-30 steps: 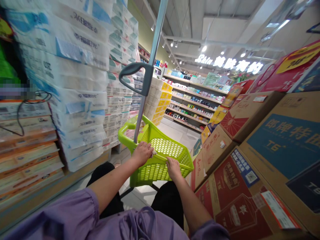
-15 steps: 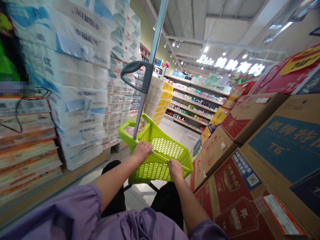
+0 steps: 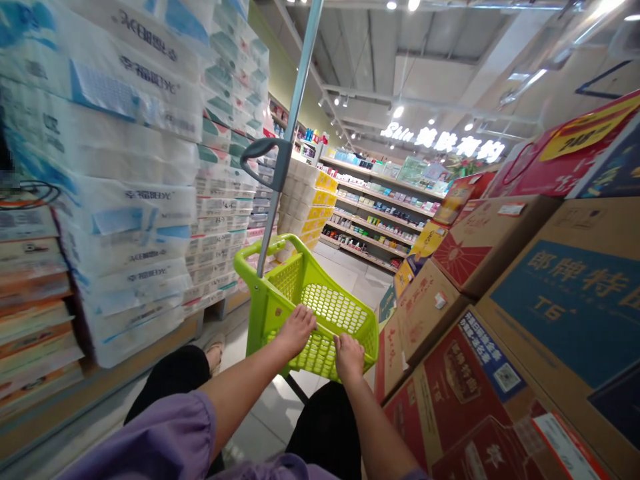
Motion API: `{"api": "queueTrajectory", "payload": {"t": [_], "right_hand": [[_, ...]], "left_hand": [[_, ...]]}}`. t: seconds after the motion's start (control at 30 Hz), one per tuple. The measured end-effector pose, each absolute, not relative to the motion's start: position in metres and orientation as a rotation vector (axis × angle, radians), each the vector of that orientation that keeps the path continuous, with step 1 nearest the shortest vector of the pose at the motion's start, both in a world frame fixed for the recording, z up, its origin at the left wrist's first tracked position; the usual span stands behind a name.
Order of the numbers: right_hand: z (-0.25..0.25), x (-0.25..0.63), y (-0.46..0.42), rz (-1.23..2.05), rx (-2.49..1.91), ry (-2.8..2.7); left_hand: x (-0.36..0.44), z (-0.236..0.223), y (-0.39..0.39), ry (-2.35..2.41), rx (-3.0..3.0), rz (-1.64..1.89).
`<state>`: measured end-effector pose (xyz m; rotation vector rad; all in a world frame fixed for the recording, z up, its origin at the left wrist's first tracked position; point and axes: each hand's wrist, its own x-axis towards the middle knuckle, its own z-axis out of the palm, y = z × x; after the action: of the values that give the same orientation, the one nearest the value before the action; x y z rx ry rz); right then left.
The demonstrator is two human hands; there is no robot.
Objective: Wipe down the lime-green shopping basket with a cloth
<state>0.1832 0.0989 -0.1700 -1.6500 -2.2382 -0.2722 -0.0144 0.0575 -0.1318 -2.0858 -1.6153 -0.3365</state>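
A lime-green plastic shopping basket (image 3: 283,313) with perforated walls stands in front of me, tilted in view, with nothing seen inside. From its left end rises a grey metal pole (image 3: 299,93) bearing a dark grey loop handle (image 3: 265,162). My left hand (image 3: 298,328) is closed over the basket's near rim, left of its middle. Farther right along that rim, my right hand (image 3: 349,355) is closed over the edge, fingertips curled inward. Part of the basket's near wall is hidden behind my forearms.
Wrapped tissue packs (image 3: 145,200) are stacked high along my left. Printed cartons (image 3: 550,293) are piled close on my right. Ahead, the tiled floor (image 3: 345,267) leads to shelves (image 3: 380,207) of small goods under a lit sign.
My left hand has slid along the rim toward my right hand. My left leg has swung outward, and a foot now shows. The view has shifted slightly.
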Motion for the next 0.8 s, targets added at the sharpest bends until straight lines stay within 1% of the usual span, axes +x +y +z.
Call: {"api": "queueTrajectory", "payload": {"t": [0.07,0.17,0.33,0.43,0.53,0.63,0.8], "right_hand": [[-0.173,0.187,0.101,-0.243,-1.586,-2.259],[-0.181,0.202,0.103,-0.237,-1.489,-2.271],[-0.204,0.243,0.106,-0.333,-1.526,-2.087],[-0.213,0.258,0.111,-0.243,-1.437,-2.063],[-0.209,0.257,0.116,-0.107,-1.356,-2.061],[-0.2,0.246,0.12,-0.017,-1.305,-2.021],[-0.193,0.22,0.118,-0.01,-1.374,-2.005]], "left_hand": [[-0.016,-0.134,0.061,-1.592,-2.131,-0.342],[-0.042,-0.122,0.065,-1.582,-2.15,-0.31],[-0.099,-0.097,0.065,-1.586,-2.097,-0.277],[-0.112,-0.098,0.07,-1.621,-2.058,-0.311],[-0.105,-0.106,0.082,-1.759,-2.013,-0.386],[-0.087,-0.113,0.096,-1.885,-2.116,-0.425],[-0.054,-0.124,0.11,-1.914,-2.297,-0.411]]}}
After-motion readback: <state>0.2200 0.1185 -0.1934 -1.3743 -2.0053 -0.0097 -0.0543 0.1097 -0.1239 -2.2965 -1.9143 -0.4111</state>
